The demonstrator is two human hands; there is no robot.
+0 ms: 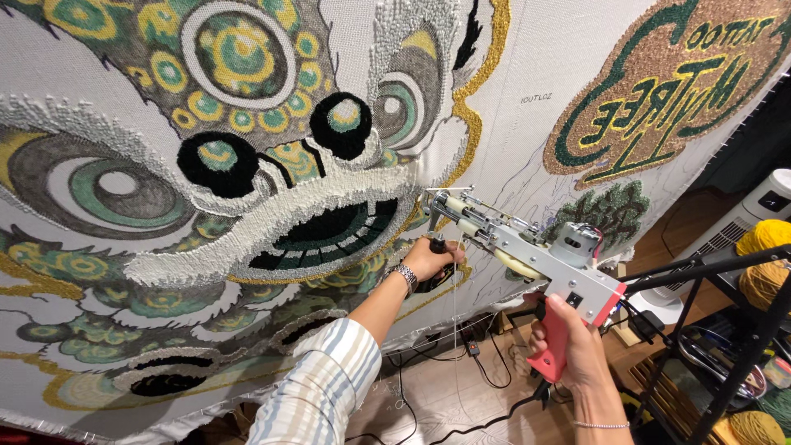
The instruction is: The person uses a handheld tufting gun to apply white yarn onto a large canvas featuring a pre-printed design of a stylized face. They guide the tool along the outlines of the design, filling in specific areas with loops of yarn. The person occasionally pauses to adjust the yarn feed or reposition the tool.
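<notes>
A silver tufting gun (527, 247) with a red grip points its needle end at a large stretched cloth (511, 74). The cloth carries a tufted lion-dance face (272, 165) in green, yellow, white and black. My right hand (577, 350) is wrapped around the red grip, below the gun. My left hand (428, 257), with a metal watch on the wrist and a striped sleeve behind it, grips the gun's black front handle close to the cloth. A thin pale yarn (454, 330) hangs down from the gun.
A tufted green and gold oval emblem (667, 82) sits at the upper right of the cloth. To the right stands a black metal rack (725, 330) with yellow yarn balls (762, 247) and a white fan heater (741, 222). Black cables (478, 371) run over the wooden floor.
</notes>
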